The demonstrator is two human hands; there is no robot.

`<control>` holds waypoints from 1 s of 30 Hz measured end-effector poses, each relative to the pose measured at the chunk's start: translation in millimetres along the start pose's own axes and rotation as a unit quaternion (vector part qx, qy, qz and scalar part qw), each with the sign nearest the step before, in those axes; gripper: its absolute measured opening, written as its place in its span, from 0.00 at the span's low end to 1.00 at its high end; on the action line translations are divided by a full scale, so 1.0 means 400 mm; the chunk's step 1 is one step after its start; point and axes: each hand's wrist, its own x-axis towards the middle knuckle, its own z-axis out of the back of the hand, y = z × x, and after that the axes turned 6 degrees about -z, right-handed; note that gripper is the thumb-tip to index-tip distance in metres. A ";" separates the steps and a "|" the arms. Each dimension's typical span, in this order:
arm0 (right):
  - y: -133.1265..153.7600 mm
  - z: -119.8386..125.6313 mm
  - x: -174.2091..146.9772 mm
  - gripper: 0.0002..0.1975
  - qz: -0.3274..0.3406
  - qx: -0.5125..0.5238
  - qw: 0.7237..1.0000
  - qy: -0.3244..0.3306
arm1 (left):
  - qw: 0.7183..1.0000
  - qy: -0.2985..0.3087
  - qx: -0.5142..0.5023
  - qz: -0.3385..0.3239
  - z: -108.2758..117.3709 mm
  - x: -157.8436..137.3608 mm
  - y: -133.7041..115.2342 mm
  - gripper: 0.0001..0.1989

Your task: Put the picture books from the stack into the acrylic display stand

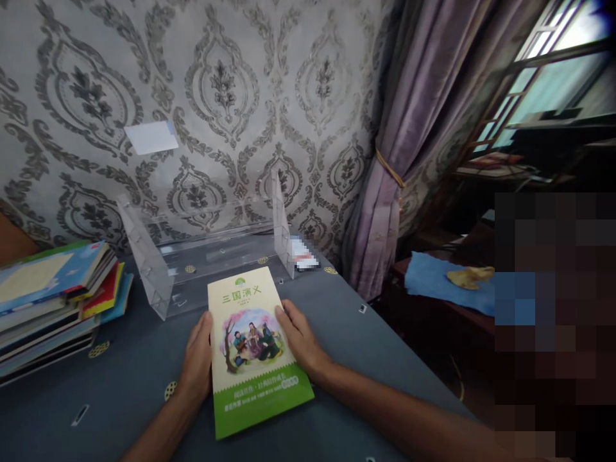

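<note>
A book (257, 353) with a cream and green cover and a painted picture of people under a pink tree is held in front of me, cover up. My left hand (196, 353) grips its left edge, with most of the fingers hidden behind it. On the right edge, my right hand (301, 337) is closed around the book, thumb near the front. Just beyond the book stands a clear acrylic rack (283, 234) with slanted side panels. To the left lies a stack of books (48, 301) with colourful covers, piled unevenly.
The dark grey-blue table (144, 359) meets a patterned wall (221, 83). A purple curtain (385, 212), tied with a cord, hangs at the right. Past the table's right edge, a blue cloth (428, 279) lies on a dark red surface. A blurred-out patch covers the lower right.
</note>
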 end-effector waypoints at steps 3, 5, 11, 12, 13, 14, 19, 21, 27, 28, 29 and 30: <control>-0.002 0.001 0.002 0.20 -0.011 0.016 1.000 0.006 | 1.000 -0.007 -0.009 0.004 0.008 0.014 0.014 0.15; -0.003 0.002 0.002 0.20 -0.021 0.026 0.999 0.007 | 1.000 -0.027 -0.005 0.000 0.015 0.027 0.026 0.17; -0.008 0.006 0.002 0.21 -0.047 0.060 0.997 0.011 | 0.999 0.016 -0.012 -0.028 0.028 0.042 0.051 0.23; -0.007 0.006 0.002 0.22 -0.052 0.069 0.996 0.012 | 0.999 0.028 -0.013 -0.030 0.028 0.042 0.052 0.24; -0.005 0.006 0.002 0.22 -0.058 0.081 0.995 0.016 | 0.999 0.035 -0.016 -0.031 0.028 0.041 0.053 0.26; -0.002 0.005 0.001 0.23 -0.064 0.095 0.993 0.023 | 0.999 0.038 -0.018 -0.028 0.028 0.041 0.055 0.26; 0.025 0.006 -0.004 0.25 -0.090 0.138 0.986 0.031 | 1.000 0.007 -0.030 -0.007 0.029 0.050 0.068 0.24; 0.031 0.007 -0.005 0.25 -0.100 0.140 0.985 0.035 | 0.999 -0.013 -0.031 0.001 0.029 0.053 0.074 0.23; 0.032 0.007 -0.007 0.25 -0.107 0.136 0.984 0.033 | 0.999 -0.002 -0.044 0.003 0.025 0.046 0.071 0.26; 0.035 0.007 -0.008 0.26 -0.111 0.136 0.984 0.028 | 0.999 0.001 -0.044 0.003 0.024 0.044 0.068 0.26; 0.039 0.007 -0.009 0.26 -0.115 0.136 0.984 0.023 | 0.999 0.004 -0.046 0.003 0.022 0.042 0.065 0.26; 0.044 0.007 -0.010 0.27 -0.120 0.134 0.983 0.021 | 0.999 0.007 -0.050 0.004 0.021 0.041 0.062 0.27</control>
